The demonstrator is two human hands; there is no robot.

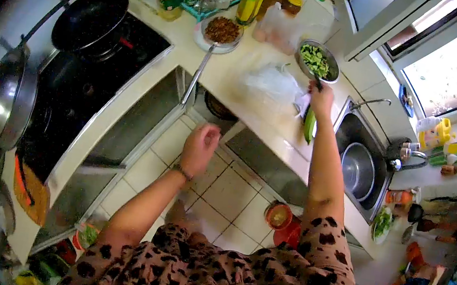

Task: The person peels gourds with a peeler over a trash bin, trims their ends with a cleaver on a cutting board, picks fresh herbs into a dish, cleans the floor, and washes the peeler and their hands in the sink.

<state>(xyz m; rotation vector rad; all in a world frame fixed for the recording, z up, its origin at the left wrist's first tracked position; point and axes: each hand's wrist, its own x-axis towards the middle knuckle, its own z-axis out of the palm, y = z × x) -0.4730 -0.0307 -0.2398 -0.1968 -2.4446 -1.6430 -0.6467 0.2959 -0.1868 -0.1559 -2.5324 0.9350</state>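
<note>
Over the counter on the right, my right hand (321,102) is closed round a dark handle beside a metal bowl (335,70) of chopped green vegetables (315,59). A long green vegetable (309,126) lies just below that hand, next to the sink. My left hand (199,148) hangs over the tiled floor in front of the counter, fingers curled in, with nothing visible in it. A clear plastic bag (271,86) lies on the counter (232,83) between the hands. Further left, a plate of brown minced food (223,30) has a long metal handle (197,76) sticking out over the counter edge.
At the left, a black pan (90,20) and a lidded wok (9,100) stand on the black stove (90,86). The sink (374,194) at the right holds a metal basin (357,171). Bottles and a teal rack (201,14) line the back. A red container (279,216) stands on the floor.
</note>
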